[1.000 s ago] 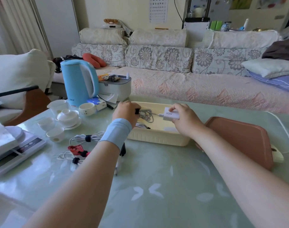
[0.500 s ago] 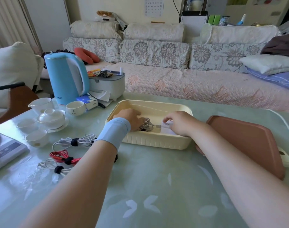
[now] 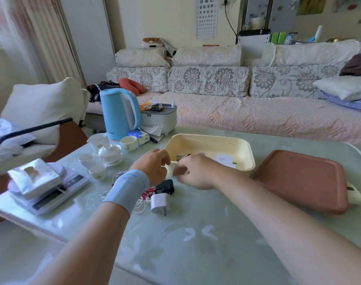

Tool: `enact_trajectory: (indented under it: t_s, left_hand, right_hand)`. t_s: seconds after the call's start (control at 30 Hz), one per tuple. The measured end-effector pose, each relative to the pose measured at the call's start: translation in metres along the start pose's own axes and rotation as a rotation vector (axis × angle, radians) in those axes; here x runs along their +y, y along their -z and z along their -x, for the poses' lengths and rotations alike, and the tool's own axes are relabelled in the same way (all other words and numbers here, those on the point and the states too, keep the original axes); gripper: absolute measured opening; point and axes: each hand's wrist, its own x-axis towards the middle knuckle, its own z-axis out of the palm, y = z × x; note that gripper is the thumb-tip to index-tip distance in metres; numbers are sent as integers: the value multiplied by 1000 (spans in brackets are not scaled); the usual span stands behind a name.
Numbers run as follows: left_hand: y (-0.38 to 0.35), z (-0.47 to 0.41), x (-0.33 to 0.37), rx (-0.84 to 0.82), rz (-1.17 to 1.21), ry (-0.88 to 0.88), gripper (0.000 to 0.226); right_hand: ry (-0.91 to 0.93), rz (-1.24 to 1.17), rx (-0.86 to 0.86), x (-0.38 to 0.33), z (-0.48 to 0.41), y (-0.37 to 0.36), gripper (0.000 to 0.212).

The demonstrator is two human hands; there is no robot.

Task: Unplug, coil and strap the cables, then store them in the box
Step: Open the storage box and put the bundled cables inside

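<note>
Cable [image 3: 181,156] and its white charger [image 3: 224,160] are now lying on the floor of the cream box [image 3: 206,144], where half a second ago I was still lowering them in with both hands. That set is stored, and my hands are pulling back out over the box's near left corner. My left hand [image 3: 152,167] and right hand [image 3: 194,172] are hovering close together just outside that corner with fingers curled, but motion blur is keeping me from telling whether either is pinching anything. The charger is lying flat, label up, its long side running left to right along the box, its lead heading left toward the coil, which my right hand is mostly hiding. The box's long axis is running across my view too. Just below my hands a black adapter [image 3: 165,186] and a white plug [image 3: 160,202] are waiting on the table [image 3: 196,243], the plug's prongs pointing toward me, beside a red cable [image 3: 145,195] and white cables [image 3: 118,175]. I am judging those to be next. The pink lid [image 3: 303,179] is sitting just right of the box.
</note>
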Motion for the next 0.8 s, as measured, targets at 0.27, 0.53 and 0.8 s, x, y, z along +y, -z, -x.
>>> enact_trajectory:
  t_s: [0.27, 0.53, 0.8]
  left_hand:
    - [2, 61, -47, -408, -228, 142, 39]
    - [-1, 66, -52, -434, -198, 106, 29]
    - [17, 40, -24, -287, 209, 150, 23]
  right_hand:
    - [32, 153, -137, -37, 4, -69, 67]
    - [-151, 112, -382, -22, 17, -38, 36]
    - [-339, -980, -362, 21, 23, -11, 35]
